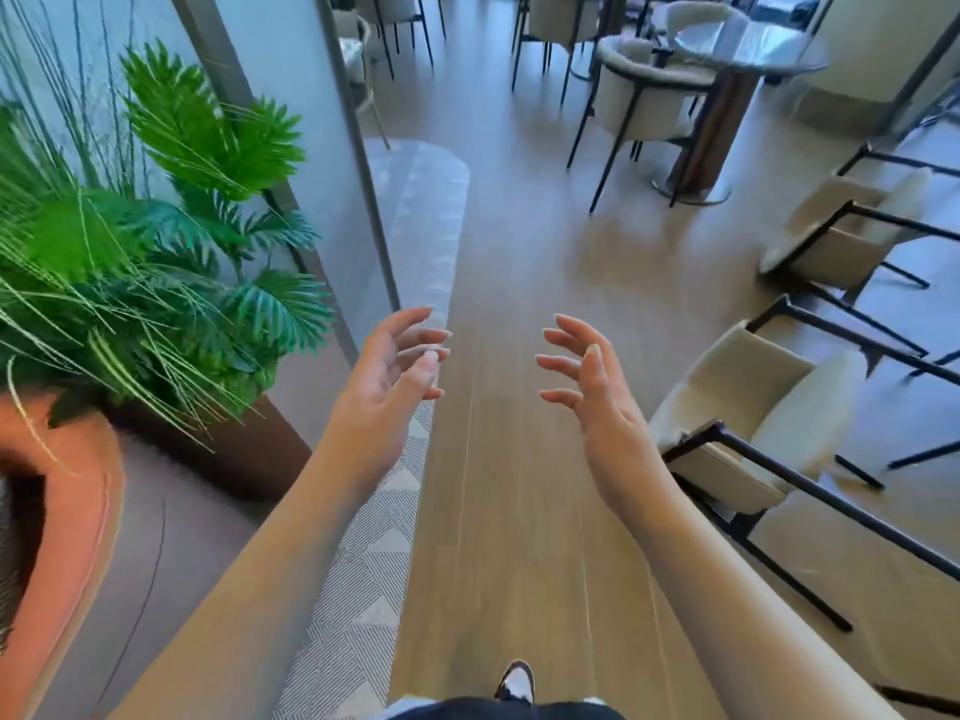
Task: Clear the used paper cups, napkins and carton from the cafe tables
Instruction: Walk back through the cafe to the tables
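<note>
A round dark-topped cafe table (pixel 750 52) on a thick brown pedestal stands in the upper right of the frame, its glossy top catching pale glare that hides whatever may lie on it.

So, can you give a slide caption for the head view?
Both hands, left and right, open and empty over the floor, round table ahead.

Wood floor (pixel 545 262) bears cream chairs (pixel 753 407) (black-legged) and a round table (pixel 753 49).
</note>
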A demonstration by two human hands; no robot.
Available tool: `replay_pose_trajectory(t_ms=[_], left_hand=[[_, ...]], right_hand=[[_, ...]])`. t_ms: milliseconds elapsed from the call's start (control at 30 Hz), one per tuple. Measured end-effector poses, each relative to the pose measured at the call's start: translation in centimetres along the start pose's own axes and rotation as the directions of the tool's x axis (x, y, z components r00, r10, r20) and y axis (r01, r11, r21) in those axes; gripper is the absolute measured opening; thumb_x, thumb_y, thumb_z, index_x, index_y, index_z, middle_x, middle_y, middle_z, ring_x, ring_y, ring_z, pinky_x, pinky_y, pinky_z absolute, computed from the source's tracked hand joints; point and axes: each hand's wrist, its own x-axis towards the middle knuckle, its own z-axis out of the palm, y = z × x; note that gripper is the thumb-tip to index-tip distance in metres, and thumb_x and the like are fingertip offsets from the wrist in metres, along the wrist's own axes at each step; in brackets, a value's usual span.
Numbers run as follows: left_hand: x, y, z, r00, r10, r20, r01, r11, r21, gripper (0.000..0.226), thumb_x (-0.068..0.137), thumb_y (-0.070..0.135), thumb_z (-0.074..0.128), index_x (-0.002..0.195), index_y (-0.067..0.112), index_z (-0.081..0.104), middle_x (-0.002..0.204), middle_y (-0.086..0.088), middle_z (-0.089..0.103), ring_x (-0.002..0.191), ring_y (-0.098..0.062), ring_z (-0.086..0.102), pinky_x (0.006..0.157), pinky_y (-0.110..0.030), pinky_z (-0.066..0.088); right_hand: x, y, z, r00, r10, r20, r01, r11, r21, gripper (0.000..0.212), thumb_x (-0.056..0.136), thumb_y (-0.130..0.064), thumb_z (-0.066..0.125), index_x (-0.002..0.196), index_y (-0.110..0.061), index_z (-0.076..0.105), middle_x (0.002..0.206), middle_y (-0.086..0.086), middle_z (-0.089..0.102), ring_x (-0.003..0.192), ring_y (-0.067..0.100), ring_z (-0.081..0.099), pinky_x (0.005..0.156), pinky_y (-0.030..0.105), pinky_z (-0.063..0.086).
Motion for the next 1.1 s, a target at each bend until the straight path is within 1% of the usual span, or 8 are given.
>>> replay_pose_trajectory(t_ms=[167,367,500,600,667,800,967,1100], left_hand=[[6.0,-1.3,0.6,1.000,-0.022,-0.021,0.022,1.000,0.012,0.038,0.094,0.027,0.049,0.131,0.033,0.053,0.123,0.001,0.063,0.112,-0.005,0.064,0.086,-0.027,0.056],[14.6,-3.9,0.5,1.000,-0.021,-0.010,0.021,1.000,0.012,0.037,0.095,0.026,0.049,0.130,0.037,0.053,0.123,0.003,0.064,0.114,-0.007,0.064,0.085,-0.027,0.056],[21.3,-5.9,-0.3,1.000,-0.012,-0.014,0.011,1.000,-0.009,0.038,0.095,0.025,0.048,0.131,0.033,0.052,0.126,-0.004,0.062,0.113,-0.006,0.063,0.086,-0.027,0.057],[26.9,-6.9,-1.1,0.999,-0.043,-0.015,0.043,0.999,-0.029,0.040,0.094,0.025,0.048,0.134,0.028,0.051,0.127,-0.008,0.061,0.112,-0.007,0.062,0.086,-0.028,0.056],[30.6,-7.0,-1.5,0.999,-0.041,-0.012,0.040,0.999,-0.027,0.041,0.094,0.025,0.047,0.135,0.025,0.051,0.125,-0.006,0.062,0.110,-0.006,0.063,0.084,-0.025,0.056],[37.3,-7.0,-2.2,0.999,-0.031,0.028,0.032,0.999,-0.025,0.036,0.094,0.025,0.048,0.130,0.032,0.052,0.120,0.002,0.062,0.106,-0.002,0.062,0.085,-0.024,0.056],[43.7,-8.1,-2.6,0.999,-0.049,0.012,0.049,0.998,-0.024,0.037,0.094,0.025,0.048,0.130,0.031,0.052,0.121,0.001,0.062,0.108,-0.003,0.062,0.088,-0.030,0.056],[49.2,-9.6,-2.4,0.998,-0.065,-0.009,0.065,0.998,0.012,0.037,0.095,0.026,0.048,0.131,0.031,0.053,0.122,0.002,0.062,0.111,-0.006,0.062,0.086,-0.027,0.056]], right_hand=[[6.3,1.4,-0.5,0.999,0.002,0.033,-0.003,1.000,0.010,0.048,0.090,-0.064,0.033,0.129,-0.042,0.050,0.131,-0.015,0.058,0.117,0.006,0.061,0.093,0.032,0.052],[14.8,3.6,-0.9,0.999,0.023,0.032,-0.022,1.000,-0.020,0.044,0.094,-0.061,0.031,0.129,-0.043,0.049,0.131,-0.018,0.058,0.117,0.004,0.061,0.094,0.031,0.052],[21.6,4.9,0.0,0.999,0.023,0.041,-0.022,0.999,-0.040,0.038,0.099,-0.048,0.028,0.130,-0.041,0.049,0.132,-0.015,0.057,0.117,0.006,0.061,0.094,0.032,0.052],[27.1,5.2,0.8,0.999,0.043,0.020,-0.042,0.999,-0.034,0.038,0.099,-0.047,0.028,0.129,-0.039,0.049,0.132,-0.011,0.057,0.116,0.006,0.061,0.095,0.032,0.053],[30.5,5.2,1.3,0.999,0.039,0.013,-0.039,0.999,-0.034,0.039,0.098,-0.047,0.027,0.129,-0.039,0.050,0.133,-0.010,0.057,0.115,0.006,0.061,0.095,0.031,0.052],[36.6,5.5,1.8,0.999,0.046,-0.012,-0.046,0.999,-0.017,0.041,0.098,-0.046,0.027,0.130,-0.035,0.050,0.131,-0.008,0.058,0.116,0.009,0.061,0.093,0.032,0.052],[43.1,6.8,2.0,0.998,0.062,-0.006,-0.062,0.998,-0.011,0.040,0.098,-0.047,0.027,0.129,-0.037,0.051,0.130,-0.011,0.059,0.117,0.011,0.061,0.096,0.038,0.051],[48.9,8.1,1.5,0.999,0.050,0.017,-0.050,0.999,-0.005,0.040,0.100,-0.047,0.027,0.130,-0.038,0.051,0.130,-0.013,0.059,0.116,0.008,0.062,0.095,0.035,0.052]])
